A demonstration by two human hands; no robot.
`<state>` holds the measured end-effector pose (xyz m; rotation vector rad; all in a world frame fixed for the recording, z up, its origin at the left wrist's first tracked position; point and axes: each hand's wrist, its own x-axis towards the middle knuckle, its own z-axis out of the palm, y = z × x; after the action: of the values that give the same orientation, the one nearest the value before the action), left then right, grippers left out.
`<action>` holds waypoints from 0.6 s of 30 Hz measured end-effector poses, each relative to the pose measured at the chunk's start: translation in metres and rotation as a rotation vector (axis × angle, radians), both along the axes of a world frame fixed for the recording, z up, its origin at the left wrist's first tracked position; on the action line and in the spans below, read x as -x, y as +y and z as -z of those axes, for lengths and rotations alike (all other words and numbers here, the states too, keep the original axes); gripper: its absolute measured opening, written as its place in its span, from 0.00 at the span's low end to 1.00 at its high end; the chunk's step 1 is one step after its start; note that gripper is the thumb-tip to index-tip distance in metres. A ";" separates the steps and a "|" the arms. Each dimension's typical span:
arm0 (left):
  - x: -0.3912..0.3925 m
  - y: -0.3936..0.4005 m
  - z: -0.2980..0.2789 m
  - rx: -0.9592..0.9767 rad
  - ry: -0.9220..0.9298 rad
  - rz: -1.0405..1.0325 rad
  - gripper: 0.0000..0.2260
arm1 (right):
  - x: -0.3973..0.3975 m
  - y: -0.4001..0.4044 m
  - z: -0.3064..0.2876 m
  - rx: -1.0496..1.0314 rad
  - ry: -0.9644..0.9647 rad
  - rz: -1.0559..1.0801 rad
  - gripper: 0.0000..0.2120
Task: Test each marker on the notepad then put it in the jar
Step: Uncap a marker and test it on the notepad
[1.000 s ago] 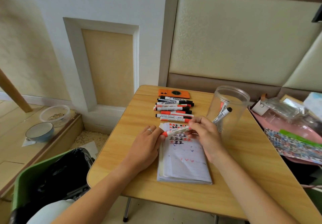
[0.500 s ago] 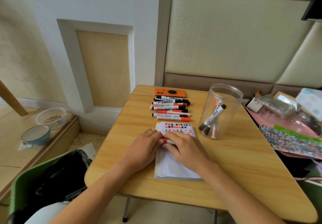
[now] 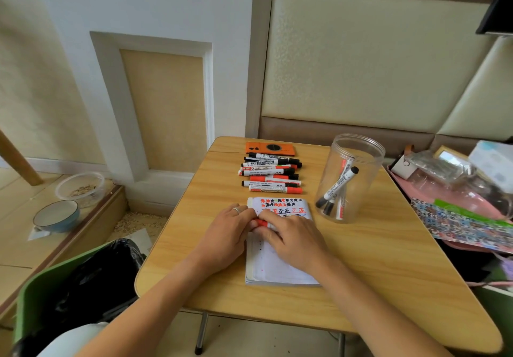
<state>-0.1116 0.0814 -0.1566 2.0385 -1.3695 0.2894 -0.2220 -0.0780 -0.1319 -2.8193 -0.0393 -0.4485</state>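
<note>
A white notepad (image 3: 277, 270) with red and black scribbles lies on the wooden table (image 3: 374, 267). Both my hands meet over its upper left part around a red marker (image 3: 261, 223), mostly hidden. My left hand (image 3: 227, 234), with a ring, grips the red cap end. My right hand (image 3: 291, 237) covers and holds the white barrel. A clear plastic jar (image 3: 350, 179) stands to the right with three markers in it. Several more markers (image 3: 270, 174) lie in a row behind the notepad.
An orange phone (image 3: 269, 148) lies at the table's far edge. Pink bags and clutter (image 3: 458, 190) crowd the right side. A green bin with a black liner (image 3: 83, 281) stands at lower left. Two bowls (image 3: 66, 204) sit on the floor step.
My hands brought the red marker down from above the notepad's top to the page and closed together over it. The camera view shifted slightly.
</note>
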 end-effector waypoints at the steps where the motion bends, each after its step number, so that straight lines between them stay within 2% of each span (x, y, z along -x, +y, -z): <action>1: 0.000 0.000 0.000 0.005 0.005 -0.001 0.19 | 0.000 -0.001 0.000 -0.007 -0.003 0.006 0.14; 8: 0.004 0.001 0.001 0.035 -0.023 -0.022 0.14 | 0.003 -0.001 0.000 -0.058 0.031 0.050 0.11; 11: 0.004 0.000 0.001 0.084 -0.009 -0.135 0.11 | 0.005 -0.004 -0.001 -0.138 0.047 0.044 0.05; 13: 0.003 0.000 0.001 0.121 0.039 -0.216 0.08 | 0.006 -0.008 -0.002 -0.213 0.058 0.057 0.04; 15: 0.001 0.002 0.002 0.142 0.093 -0.258 0.05 | 0.005 -0.010 -0.004 -0.310 0.036 0.084 0.02; 18: 0.001 0.002 0.003 0.117 0.143 -0.230 0.04 | 0.005 -0.007 -0.007 -0.367 -0.086 0.138 0.06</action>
<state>-0.1127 0.0839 -0.1593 2.0772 -1.0104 0.3092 -0.2273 -0.0853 -0.1253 -2.4497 0.2001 -0.5460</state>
